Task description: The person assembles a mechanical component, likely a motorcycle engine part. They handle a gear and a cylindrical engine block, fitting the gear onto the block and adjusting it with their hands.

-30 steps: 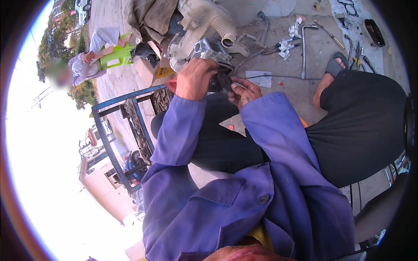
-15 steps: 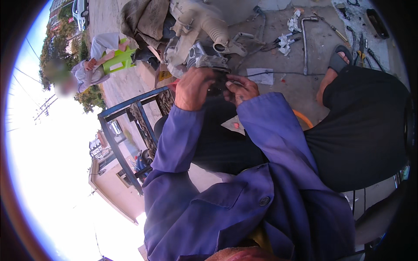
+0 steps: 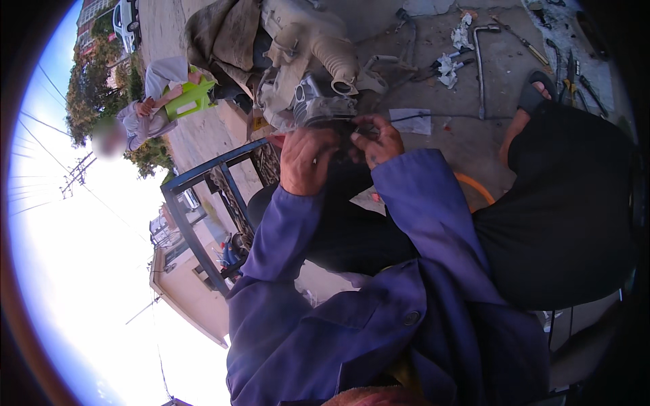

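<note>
My left hand (image 3: 306, 159) is closed with its fingers curled at the near side of a grey metal engine (image 3: 313, 98). Just right of it, my right hand (image 3: 380, 140) has thumb and fingers pinched together. Between the two hands is a dark part (image 3: 344, 139), too shadowed and blurred to name; I cannot tell how firmly either hand holds it. Beyond the hands, a dusty ribbed hose (image 3: 335, 57) with a round open end rises from the engine.
A blue metal frame (image 3: 193, 177) stands at left. On the ground at right lie an L-shaped wrench (image 3: 479, 71), pliers (image 3: 570, 74), crumpled paper (image 3: 447, 71) and a paper sheet (image 3: 410, 122). An orange ring (image 3: 477, 186) lies near my knee. Another person sits on a green chair (image 3: 189, 98).
The view has shifted slightly. My left hand's fingers have turned a little beside the dark part; my right hand stays pinched in nearly the same place.
</note>
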### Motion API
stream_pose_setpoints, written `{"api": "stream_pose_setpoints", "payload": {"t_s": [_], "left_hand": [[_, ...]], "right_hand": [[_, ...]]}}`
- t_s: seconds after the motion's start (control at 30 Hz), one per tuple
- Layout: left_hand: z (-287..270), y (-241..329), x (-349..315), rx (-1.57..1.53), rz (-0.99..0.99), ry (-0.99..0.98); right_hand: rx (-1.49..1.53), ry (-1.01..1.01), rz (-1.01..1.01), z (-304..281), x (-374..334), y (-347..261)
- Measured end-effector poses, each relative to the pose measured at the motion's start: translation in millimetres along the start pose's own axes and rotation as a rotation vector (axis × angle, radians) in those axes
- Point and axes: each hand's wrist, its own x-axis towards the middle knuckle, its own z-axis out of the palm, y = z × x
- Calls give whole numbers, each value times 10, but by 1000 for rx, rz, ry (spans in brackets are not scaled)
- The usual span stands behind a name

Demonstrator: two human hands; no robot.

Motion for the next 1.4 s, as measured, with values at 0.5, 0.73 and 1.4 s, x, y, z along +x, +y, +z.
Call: {"api": "stream_pose_setpoints", "payload": {"t_s": [0.5,0.73,1.4], "left_hand": [[-178,55,134,238,186,-78],[-183,-5,132,232,124,-23],[-210,-19,175,377,198,-24]], "right_hand": [[47,-76,-44,-51,11,26],[-90,-69,112,-67,-14,-85],[-8,16,163,9,-43,-136]]}}
